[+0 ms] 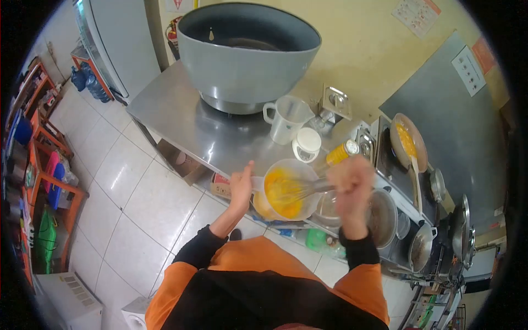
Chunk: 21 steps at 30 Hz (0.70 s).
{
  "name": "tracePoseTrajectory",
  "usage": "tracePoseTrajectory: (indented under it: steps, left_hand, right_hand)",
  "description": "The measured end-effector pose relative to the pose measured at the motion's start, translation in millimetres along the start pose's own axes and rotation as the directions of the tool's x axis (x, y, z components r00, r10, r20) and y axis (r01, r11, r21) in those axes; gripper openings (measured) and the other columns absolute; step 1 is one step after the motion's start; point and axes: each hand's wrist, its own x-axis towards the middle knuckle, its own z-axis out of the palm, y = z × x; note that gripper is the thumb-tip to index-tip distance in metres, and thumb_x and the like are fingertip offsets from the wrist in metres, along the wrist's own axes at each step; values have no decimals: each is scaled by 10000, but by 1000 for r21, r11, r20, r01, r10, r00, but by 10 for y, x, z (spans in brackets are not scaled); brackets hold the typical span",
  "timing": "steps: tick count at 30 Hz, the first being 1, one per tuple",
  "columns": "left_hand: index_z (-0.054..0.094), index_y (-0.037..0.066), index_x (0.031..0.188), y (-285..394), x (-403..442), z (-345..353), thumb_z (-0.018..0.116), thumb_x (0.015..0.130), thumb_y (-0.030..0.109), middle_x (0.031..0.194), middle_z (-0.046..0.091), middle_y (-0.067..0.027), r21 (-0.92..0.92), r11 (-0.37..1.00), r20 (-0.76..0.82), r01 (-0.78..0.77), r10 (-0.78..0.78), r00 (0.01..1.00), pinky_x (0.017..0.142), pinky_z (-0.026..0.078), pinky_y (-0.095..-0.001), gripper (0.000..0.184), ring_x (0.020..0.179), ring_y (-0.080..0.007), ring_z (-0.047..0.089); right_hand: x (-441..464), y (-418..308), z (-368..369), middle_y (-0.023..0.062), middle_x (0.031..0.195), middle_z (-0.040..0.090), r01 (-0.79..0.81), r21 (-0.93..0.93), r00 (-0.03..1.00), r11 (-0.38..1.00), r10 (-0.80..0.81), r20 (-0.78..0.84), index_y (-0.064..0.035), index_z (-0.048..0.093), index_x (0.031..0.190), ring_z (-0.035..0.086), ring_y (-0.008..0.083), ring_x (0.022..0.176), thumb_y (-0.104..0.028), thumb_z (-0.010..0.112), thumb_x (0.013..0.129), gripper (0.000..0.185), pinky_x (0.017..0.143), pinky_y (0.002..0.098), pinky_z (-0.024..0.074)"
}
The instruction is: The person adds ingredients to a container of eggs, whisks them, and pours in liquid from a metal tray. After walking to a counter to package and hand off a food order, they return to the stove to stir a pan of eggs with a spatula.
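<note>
A white plastic jug (311, 209) with yellow-orange liquid inside stands at the front edge of the steel table. My left hand (240, 190) is at the jug's handle on its left side, fingers wrapped round it. Above the jug's right side, my right hand (352, 184) is closed on a whisk (300, 190), whose wires dip into the liquid; hand and whisk are blurred. Just behind the jug are a small white kitchen scale (307, 143), a clear measuring jug (289, 118) and a yellow can (340, 153).
A large grey bowl-shaped vessel (242, 66) stands on the steel table (159, 110). At the right, a pan (422, 144) with yellow food sits on the stove, near several pots. Orange shelves (77, 203) stand at the left, beyond the tiled floor.
</note>
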Motion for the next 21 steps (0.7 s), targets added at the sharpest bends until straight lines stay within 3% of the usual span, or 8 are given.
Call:
tracePoseTrajectory:
  steps: [3,6,11,13,16,18,19,21]
  left_hand:
    - [486,19,498,84,-66,-5,548,831,356,466,411,12,28,1000,53,-13,11,999,453,272,-266,478,450,-98,358]
    - [488,24,501,112,-101,5,556,826,358,464,404,13,-21,1000,85,8,-6,996,451,269,-265,471,449,-97,358]
    - [482,36,495,167,-157,55,545,838,347,468,403,17,-20,999,83,27,-26,996,447,264,-262,467,446,-93,356]
    - [481,39,496,182,-171,41,540,841,349,480,412,18,-26,999,115,24,-21,993,447,264,-257,467,450,-89,358]
    - [478,44,497,198,-210,57,535,844,352,492,413,26,-41,999,76,-10,14,997,445,264,-258,467,455,-82,354]
    - [472,50,495,90,-203,58,532,847,353,490,409,27,-41,999,19,8,-7,1000,440,262,-261,468,457,-78,351]
    - [469,53,493,43,-195,56,531,848,353,489,407,28,-38,999,-10,23,-23,1000,437,261,-263,469,457,-77,349]
    - [472,50,496,21,-206,42,535,847,356,484,409,23,-63,998,9,24,-23,1000,436,264,-267,469,456,-79,353]
  right_hand:
    - [-134,-557,398,23,484,398,350,-57,927,935,-337,165,-113,354,602,383,138,393,-182,454,858,284,427,271,338]
    - [-234,-861,393,-52,476,359,439,-30,825,898,-390,409,-147,357,631,328,64,372,-325,491,879,333,386,223,244]
    - [-167,-474,234,-52,481,343,499,94,770,861,-491,407,-155,352,609,320,68,387,-327,469,890,349,391,221,238]
    - [-162,-109,67,-38,482,331,185,37,921,982,-186,343,-147,318,551,306,93,415,-327,394,900,400,409,228,228]
    - [-157,702,-448,-10,492,293,-114,-514,888,850,319,332,-88,319,534,272,99,427,-265,379,873,387,415,254,224]
    - [-214,582,-318,-5,496,315,-326,-66,907,943,332,258,-84,323,532,287,98,428,-241,382,867,375,413,244,222]
    - [-236,541,-277,-2,498,326,-398,178,907,900,358,222,-81,325,530,295,97,429,-228,383,864,369,412,240,221]
    - [-236,721,-421,-4,497,330,-133,-22,984,991,134,114,-90,323,525,293,92,421,-233,383,865,373,406,237,224]
